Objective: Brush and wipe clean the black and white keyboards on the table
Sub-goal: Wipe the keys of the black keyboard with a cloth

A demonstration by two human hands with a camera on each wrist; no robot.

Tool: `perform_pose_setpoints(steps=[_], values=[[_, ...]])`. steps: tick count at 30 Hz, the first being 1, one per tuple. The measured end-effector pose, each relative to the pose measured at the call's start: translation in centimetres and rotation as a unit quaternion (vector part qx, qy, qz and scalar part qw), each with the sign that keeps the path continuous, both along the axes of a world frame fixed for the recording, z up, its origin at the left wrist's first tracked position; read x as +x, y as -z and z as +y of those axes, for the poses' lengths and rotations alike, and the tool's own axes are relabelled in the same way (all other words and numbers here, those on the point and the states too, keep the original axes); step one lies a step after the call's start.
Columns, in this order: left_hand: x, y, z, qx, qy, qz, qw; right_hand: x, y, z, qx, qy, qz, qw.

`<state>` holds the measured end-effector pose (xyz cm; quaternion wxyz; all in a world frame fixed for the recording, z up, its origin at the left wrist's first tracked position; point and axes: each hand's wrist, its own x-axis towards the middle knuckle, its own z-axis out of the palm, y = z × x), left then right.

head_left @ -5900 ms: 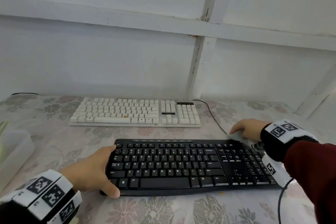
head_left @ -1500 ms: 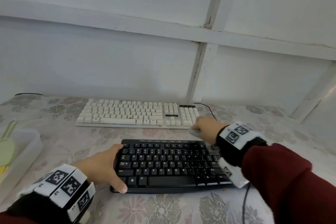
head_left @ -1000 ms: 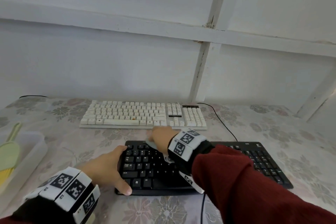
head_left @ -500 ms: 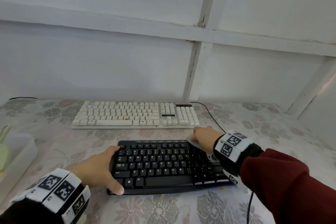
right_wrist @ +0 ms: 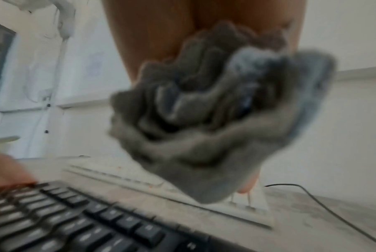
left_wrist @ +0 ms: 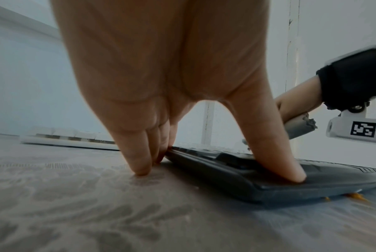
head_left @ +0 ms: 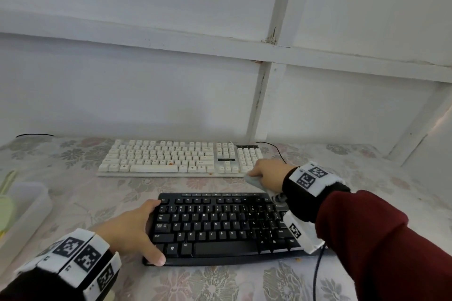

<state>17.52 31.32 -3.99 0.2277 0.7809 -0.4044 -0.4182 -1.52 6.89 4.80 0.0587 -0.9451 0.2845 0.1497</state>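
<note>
Head view first: we see the black keyboard (head_left: 220, 225) lying near the front of the table (head_left: 367, 173), with the white keyboard (head_left: 181, 157) behind it by the wall. Our left hand (head_left: 129, 230) rests at the black keyboard's left end, thumb on its front corner. Our right hand (head_left: 269, 173) hovers between the keyboards' right ends, curled around a bunched grey cloth (head_left: 254, 179). A clear container (head_left: 24, 215) sits at the far left.

From the left wrist we see straight fingers (left_wrist: 139, 153) touching the table just beside the black keyboard (left_wrist: 269, 179), with the thumb pressing its edge.

From the right wrist, blurred, the cloth (right_wrist: 204, 119) hangs crumpled from our palm above the white keyboard (right_wrist: 182, 192); the black keyboard (right_wrist: 96, 221) lies nearer.
</note>
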Motion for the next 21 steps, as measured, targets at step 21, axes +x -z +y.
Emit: perform_pose_setpoints(steps=[21], values=[[-0.3,-0.4,-0.1,0.012,-0.006,0.000,1.000,-11.8,5.2,-9.8,-0.124,0.098,0.120,0.980]])
